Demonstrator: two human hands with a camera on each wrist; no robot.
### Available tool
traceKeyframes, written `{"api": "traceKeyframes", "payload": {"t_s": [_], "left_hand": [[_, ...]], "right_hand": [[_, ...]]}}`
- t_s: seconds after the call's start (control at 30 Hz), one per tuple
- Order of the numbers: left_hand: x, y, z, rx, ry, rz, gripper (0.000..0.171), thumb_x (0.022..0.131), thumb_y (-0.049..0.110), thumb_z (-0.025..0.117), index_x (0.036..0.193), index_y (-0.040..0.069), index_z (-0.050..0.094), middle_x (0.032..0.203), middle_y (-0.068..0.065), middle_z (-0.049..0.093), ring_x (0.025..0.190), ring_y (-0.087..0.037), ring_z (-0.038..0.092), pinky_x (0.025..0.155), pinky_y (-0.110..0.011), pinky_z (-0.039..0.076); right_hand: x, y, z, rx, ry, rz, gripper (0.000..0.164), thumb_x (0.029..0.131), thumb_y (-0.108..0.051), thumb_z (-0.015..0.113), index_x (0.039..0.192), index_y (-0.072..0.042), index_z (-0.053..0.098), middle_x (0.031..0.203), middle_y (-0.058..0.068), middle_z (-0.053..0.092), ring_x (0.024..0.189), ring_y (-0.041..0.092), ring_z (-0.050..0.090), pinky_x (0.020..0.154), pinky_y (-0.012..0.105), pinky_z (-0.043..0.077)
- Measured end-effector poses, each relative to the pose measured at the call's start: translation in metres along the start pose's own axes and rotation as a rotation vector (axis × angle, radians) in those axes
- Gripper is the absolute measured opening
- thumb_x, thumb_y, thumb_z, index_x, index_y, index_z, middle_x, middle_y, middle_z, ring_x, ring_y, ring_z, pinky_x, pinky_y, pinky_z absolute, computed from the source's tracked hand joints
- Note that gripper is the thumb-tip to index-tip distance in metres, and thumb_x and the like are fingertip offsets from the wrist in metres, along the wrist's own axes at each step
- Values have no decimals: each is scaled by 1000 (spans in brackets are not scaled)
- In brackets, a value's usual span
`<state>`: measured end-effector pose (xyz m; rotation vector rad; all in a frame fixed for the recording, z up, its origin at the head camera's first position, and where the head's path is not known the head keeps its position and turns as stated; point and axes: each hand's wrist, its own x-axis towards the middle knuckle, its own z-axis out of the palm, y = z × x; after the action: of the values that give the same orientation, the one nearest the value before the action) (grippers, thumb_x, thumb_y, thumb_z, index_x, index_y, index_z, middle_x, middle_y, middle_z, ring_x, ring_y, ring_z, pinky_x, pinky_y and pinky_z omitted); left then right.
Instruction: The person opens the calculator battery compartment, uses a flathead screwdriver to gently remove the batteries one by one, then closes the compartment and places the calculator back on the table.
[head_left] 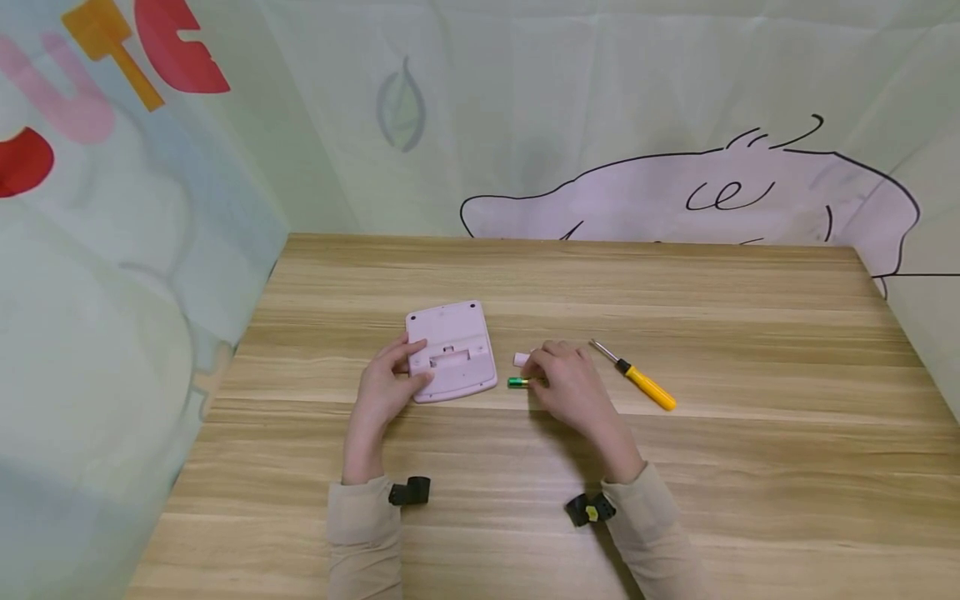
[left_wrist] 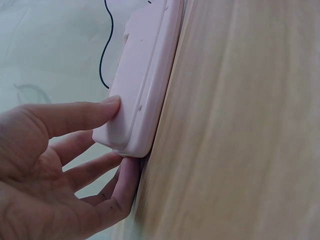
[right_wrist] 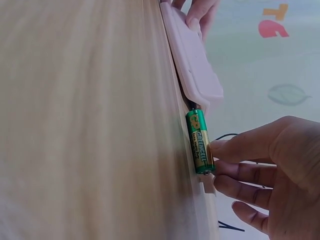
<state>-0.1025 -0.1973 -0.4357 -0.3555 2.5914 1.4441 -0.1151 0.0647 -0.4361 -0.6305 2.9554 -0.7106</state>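
A pale pink device (head_left: 450,325), its shape like a calculator, lies back side up with a battery compartment uncovered. My left hand (head_left: 386,387) grips its left edge, thumb on the back face and fingers along the side and under the edge, as the left wrist view (left_wrist: 65,165) of the hand shows. To the device's right is a green and gold battery (right_wrist: 199,142). My right hand (head_left: 566,383) has its thumb and fingertips at the battery, seemingly pinching it; the hand hides part of the contact. A small pink piece (head_left: 520,359) pokes out beside the right fingers, mostly hidden.
A screwdriver (head_left: 651,389) with a yellow handle lies to the right of my right hand, its tip pointing up and left. The wooden table (head_left: 360,275) ends at the back against a printed cloth (head_left: 525,100) hanging behind it.
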Motion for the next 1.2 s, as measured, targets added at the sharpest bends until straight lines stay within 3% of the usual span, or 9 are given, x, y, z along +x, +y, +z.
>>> {"api": "traceKeyframes", "payload": {"t_s": [0.77,1.03,1.2], "left_hand": [[-2,2,-2,-19,-12,-12,51,85,3,67,135,7,55,157,-8,31,117,-30,53,92,-36,51],[-2,2,-1,-22,-13,-10,51,85,3,67,135,7,55,157,-8,31,118,-30,53,93,-37,51],[-1,2,-1,-19,-11,-7,51,85,2,67,135,7,55,157,-8,31,118,-31,53,94,-38,51]], "right_hand": [[1,4,-2,-6,78,14,14,81,-13,73,94,-14,71,91,1,66,88,20,55,83,38,40],[1,8,-1,18,118,49,8,86,-18,71,92,-13,70,87,2,64,89,23,55,99,55,39],[2,10,0,25,137,42,11,85,-18,72,94,-12,70,88,2,64,85,23,53,89,45,44]]}}
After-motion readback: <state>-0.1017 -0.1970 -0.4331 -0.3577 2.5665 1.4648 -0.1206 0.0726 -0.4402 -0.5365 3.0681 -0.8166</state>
